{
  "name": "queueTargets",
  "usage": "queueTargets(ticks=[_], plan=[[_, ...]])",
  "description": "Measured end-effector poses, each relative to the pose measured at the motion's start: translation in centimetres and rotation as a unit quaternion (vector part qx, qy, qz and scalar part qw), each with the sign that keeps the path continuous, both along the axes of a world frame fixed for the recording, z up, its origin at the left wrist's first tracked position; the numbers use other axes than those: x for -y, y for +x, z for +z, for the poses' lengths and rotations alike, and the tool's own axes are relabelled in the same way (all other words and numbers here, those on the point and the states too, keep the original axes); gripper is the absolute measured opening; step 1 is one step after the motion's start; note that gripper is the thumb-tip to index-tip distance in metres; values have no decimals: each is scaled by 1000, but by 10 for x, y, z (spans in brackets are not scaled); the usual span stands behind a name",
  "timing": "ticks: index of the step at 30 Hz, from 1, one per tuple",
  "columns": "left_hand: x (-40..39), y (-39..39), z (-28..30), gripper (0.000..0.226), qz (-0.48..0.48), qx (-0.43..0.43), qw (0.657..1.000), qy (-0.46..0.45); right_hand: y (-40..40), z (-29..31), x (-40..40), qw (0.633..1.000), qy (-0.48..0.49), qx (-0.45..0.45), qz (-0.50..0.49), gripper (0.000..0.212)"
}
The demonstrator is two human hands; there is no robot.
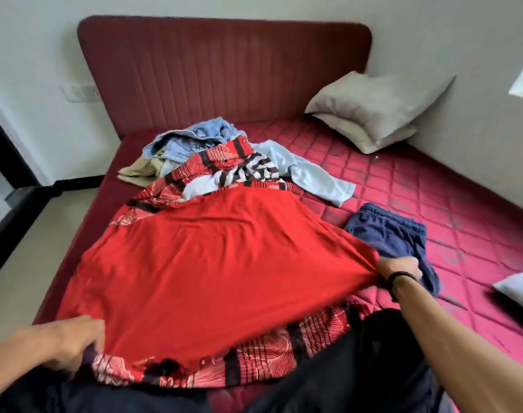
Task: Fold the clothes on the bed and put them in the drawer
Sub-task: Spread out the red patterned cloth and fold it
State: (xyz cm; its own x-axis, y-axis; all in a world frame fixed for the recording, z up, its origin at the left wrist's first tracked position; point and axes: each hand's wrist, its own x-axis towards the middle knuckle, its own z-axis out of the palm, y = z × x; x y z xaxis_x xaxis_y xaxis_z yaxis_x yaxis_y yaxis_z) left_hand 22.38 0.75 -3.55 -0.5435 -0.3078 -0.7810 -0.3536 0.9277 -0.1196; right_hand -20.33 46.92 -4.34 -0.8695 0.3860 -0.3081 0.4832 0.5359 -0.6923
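The task is at an early stage: nothing on the bed (433,186) looks folded yet, and no drawer is in view. A large red cloth (212,263) with a patterned red, white and dark border is stretched across the near half of the mattress, running from the near edge up to the heap of clothes. The left hand (75,342) grips its near left corner with curled fingers, close to the near edge of the bed; the picture is blurred there, so the exact hold is hard to read. The right hand (399,268) pinches the opposite corner, and the fabric draws into tight creases at that grip, so the cloth is pulled taut between the two hands.

Beyond the cloth, towards the headboard (224,70), the rest lies unsorted: a pale denim garment (188,140), a beige piece (138,171) at the left side of the heap, a striped piece (254,171) and a light blue long-sleeved top (314,174). Navy shorts (394,231) lie crumpled just beside the right hand, towards the right edge. Two grey pillows (370,108) are stacked in the far right corner.

By my judgement the spreading of the first item is in hand; its folds, every other garment and all the putting away remain
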Motion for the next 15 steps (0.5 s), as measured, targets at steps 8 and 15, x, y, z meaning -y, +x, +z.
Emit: queueTargets(ticks=[8,15], plan=[[2,-32,23,64,234,7,960,155,-1,-24,8,979,147,78,121,71],[87,-43,-35,17,346,-460,817,-22,-14,-23,66,908,191,-214,305,37]])
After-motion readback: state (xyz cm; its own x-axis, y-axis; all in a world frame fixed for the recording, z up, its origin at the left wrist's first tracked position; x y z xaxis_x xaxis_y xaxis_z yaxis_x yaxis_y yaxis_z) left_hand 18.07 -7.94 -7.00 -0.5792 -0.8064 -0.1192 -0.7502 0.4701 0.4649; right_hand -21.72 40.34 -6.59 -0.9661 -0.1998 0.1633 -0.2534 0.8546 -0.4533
